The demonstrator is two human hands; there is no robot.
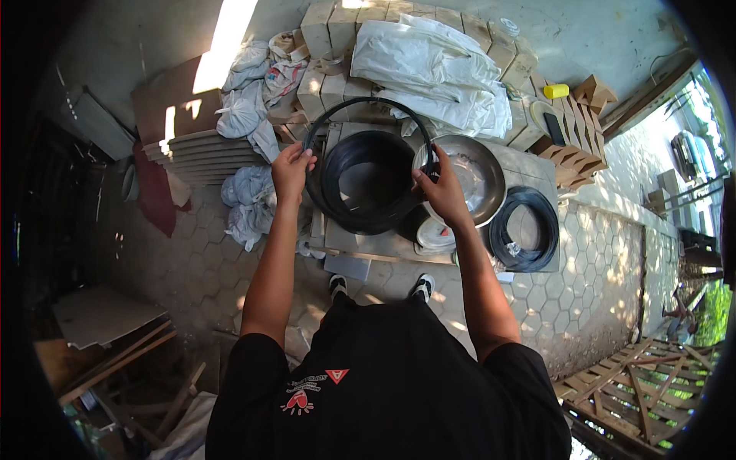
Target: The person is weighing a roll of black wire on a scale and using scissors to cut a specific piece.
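Observation:
A thin black hoop point(368, 100) spans my two hands above a low table point(526, 158). My left hand point(291, 171) pinches its left side between thumb and fingers. On the opposite side, my right hand point(441, 188) grips it. Beneath and inside the hoop sits a wide black coil point(368, 144), whether wire or strapping I cannot tell. A metal basin point(486, 167) lies to its right, partly hidden by my right hand and forearm. Farther right is a bundled black coil point(549, 230). A pale round container point(434, 237) shows beside my right forearm.
White plastic sheeting point(425, 63) covers stacked blocks point(316, 31) along the wall. Stuffed bags point(250, 195) and stacked boards point(195, 155) stand at left. A phone point(554, 129) and a yellow cylinder point(556, 91) rest on blocks at right. Hexagonal pavers point(546, 293) form the floor.

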